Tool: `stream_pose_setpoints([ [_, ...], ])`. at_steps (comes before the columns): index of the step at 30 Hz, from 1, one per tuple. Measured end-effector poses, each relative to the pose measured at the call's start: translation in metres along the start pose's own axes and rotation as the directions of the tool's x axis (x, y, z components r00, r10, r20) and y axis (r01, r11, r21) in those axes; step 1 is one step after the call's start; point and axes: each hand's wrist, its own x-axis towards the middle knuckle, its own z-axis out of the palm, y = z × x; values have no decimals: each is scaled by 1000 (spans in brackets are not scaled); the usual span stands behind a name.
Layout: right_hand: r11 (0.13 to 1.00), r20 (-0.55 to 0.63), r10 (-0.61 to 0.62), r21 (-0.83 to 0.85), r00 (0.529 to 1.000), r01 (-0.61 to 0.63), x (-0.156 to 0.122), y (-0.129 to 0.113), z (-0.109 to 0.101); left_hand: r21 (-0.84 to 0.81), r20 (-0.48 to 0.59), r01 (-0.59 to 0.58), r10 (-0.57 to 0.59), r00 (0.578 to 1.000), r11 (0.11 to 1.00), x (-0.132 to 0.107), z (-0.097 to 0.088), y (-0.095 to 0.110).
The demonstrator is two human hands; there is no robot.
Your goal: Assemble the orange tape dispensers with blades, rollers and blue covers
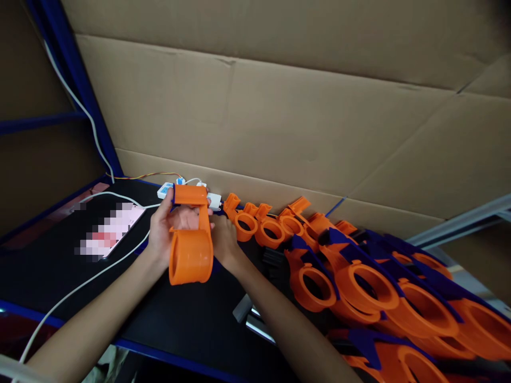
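An orange plastic tape dispenser [191, 258] is held up over the black tabletop, its wide ring at the bottom and its flat upper part at the top. My left hand [160, 229] grips it from the left, thumb along the side of the upper part and palm behind the neck. Close against the neck on the right is my right hand [225, 234], its fingers curled and mostly hidden. Whatever those fingers hold cannot be made out.
Several more orange dispensers [367, 287], some with dark blue parts, crowd the right side. Silver and black pieces [259, 327] lie beneath my right forearm. A phone [115, 229], white cable [96, 279] and power strip [164, 190] are at left. Cardboard [279, 117] walls the back.
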Motion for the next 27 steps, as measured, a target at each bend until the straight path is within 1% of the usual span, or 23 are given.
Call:
stream_pose_setpoints([
  [4, 994, -125, -2, 106, 992, 16, -1, 15, -19, 33, -39, -35, 36, 999, 999, 1, 2, -3],
  [6, 986, -183, -7, 162, 983, 37, -7, 23, -30, 60, -60, -53, 56, 997, 997, 1, 3, -6],
  [8, 967, -265, -3, 244, 964, 70, -18, 30, -39, 98, -72, -47, 54, 996, 994, 0, 3, -11],
  [9, 947, -317, -4, 304, 948, 106, -26, 34, -43, 115, -75, -33, 42, 996, 993, -1, 3, -14],
  [11, 881, -423, -22, 421, 906, 218, -41, 41, -49, 136, -83, 17, -5, 997, 991, -3, 3, -21],
  [13, 813, -496, -56, 481, 866, 328, -55, 48, -53, 141, -82, 81, -70, 994, 987, -5, 1, -28],
  [15, 760, -500, -104, 517, 860, 392, -65, 54, -53, 140, -70, 146, -138, 988, 979, -6, 0, -35],
  [16, 719, -478, -121, 561, 870, 409, -67, 55, -51, 141, -60, 170, -163, 985, 975, -7, -1, -38],
  [17, 666, -442, -138, 621, 887, 413, -69, 57, -49, 144, -49, 191, -186, 981, 971, -7, -2, -41],
  [19, 558, -357, -161, 736, 920, 383, -70, 58, -43, 155, -44, 222, -217, 975, 963, -8, -3, -45],
  [20, 531, -329, -163, 766, 930, 364, -70, 59, -40, 162, -51, 231, -226, 973, 959, -8, -3, -47],
  [21, 528, -318, -158, 773, 935, 352, -70, 60, -38, 169, -63, 235, -227, 972, 957, -8, -3, -48],
  [23, 574, -338, -146, 736, 930, 358, -71, 64, -37, 177, -95, 219, -205, 974, 960, -8, -2, -50],
  [25, 643, -371, -151, 667, 916, 376, -72, 69, -39, 190, -135, 141, -116, 984, 972, -7, 0, -52],
  [27, 692, -382, -184, 603, 906, 396, -73, 73, -43, 217, -185, 31, 10, 983, 976, -6, 1, -54],
])
